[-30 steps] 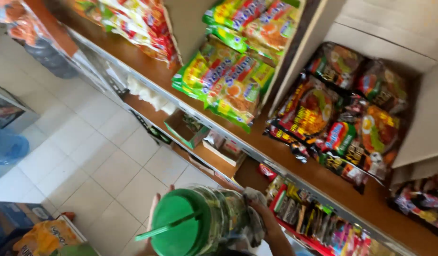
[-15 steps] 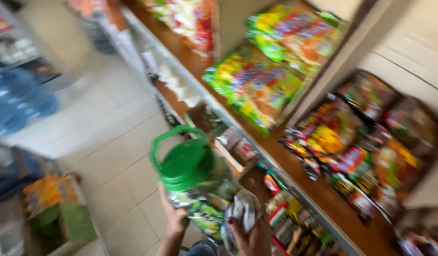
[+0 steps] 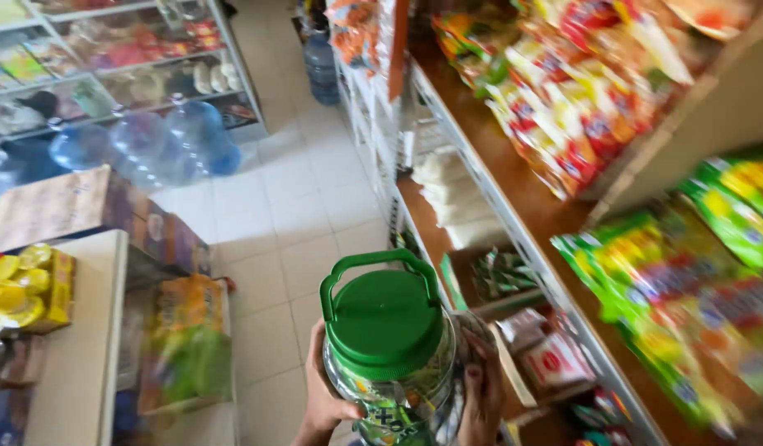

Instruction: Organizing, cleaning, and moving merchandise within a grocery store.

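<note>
a: what is the person holding?

b: a big clear jar (image 3: pixel 394 372) with a green lid (image 3: pixel 384 324) and a green carry handle (image 3: pixel 380 266) on top. it is full of little packets.

a: how do the hands hold it?

b: the left hand (image 3: pixel 328 395) is wrapped round the left side of the jar, fingers tight on the clear wall. the right hand (image 3: pixel 480 396) is pressed on the right side. each grip is closed on the jar, one on each side.

a: where is the jar now?

b: low in the middle, up in the air in front of the person, over the white tiled floor (image 3: pixel 274 223). it is not resting on any shelf or surface.

a: what changed from a moment ago?

b: the view swung round. a second ago we looked mostly at the snack shelf, and the jar was leaning over. now the jar stands more upright, and we see down the shop aisle. the hands have stayed on the jar the whole time.

a: what is around it?

b: on the right is the long brown shelf (image 3: pixel 513 198) with bright snack packs (image 3: pixel 563 107). far back on the left are blue water bottles (image 3: pixel 183 136) on the floor, and near the left there is a pale surface (image 3: pixel 76 347) with yellow packs (image 3: pixel 22 285).

a: so what does that mean?

b: i think the person is carrying the jar along the aisle and has not put it down yet.
</note>
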